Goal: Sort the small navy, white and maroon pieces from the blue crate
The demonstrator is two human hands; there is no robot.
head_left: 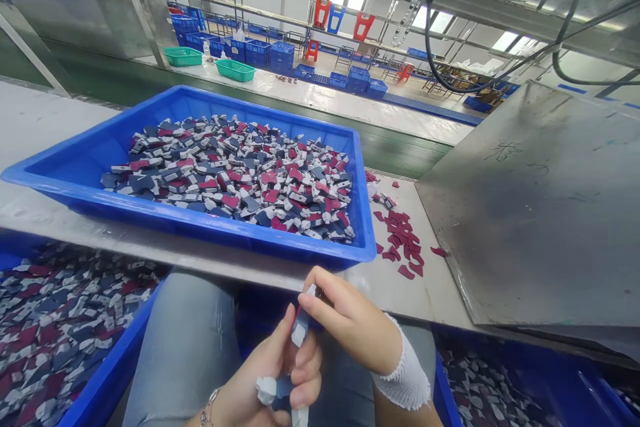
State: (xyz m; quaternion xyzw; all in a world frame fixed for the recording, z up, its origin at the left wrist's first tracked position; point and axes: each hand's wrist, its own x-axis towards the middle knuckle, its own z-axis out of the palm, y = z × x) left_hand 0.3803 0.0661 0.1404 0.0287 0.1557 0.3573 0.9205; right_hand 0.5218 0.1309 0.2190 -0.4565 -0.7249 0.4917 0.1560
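Observation:
Both hands meet over my lap, below the front rim of a big blue tray [200, 230]. My left hand [280, 363] is closed around a small white and dark blue plastic piece [300, 330], and a second white and blue piece [267, 388] shows at its palm. The thumb and fingers of my right hand [345, 320] pinch the upper end of the first piece, where a sliver of dark red shows. Fingers hide most of both pieces. A white knit band [405, 370] covers the right wrist. Many similar white, blue and dark red pieces [240, 173] fill the tray.
Loose dark red parts [403, 240] lie on the metal bench right of the tray, beside a slanted metal panel [540, 213]. Blue bins with more pieces stand low at left [60, 333] and right [490, 387]. Green baskets [235, 69] sit across the conveyor [395, 150].

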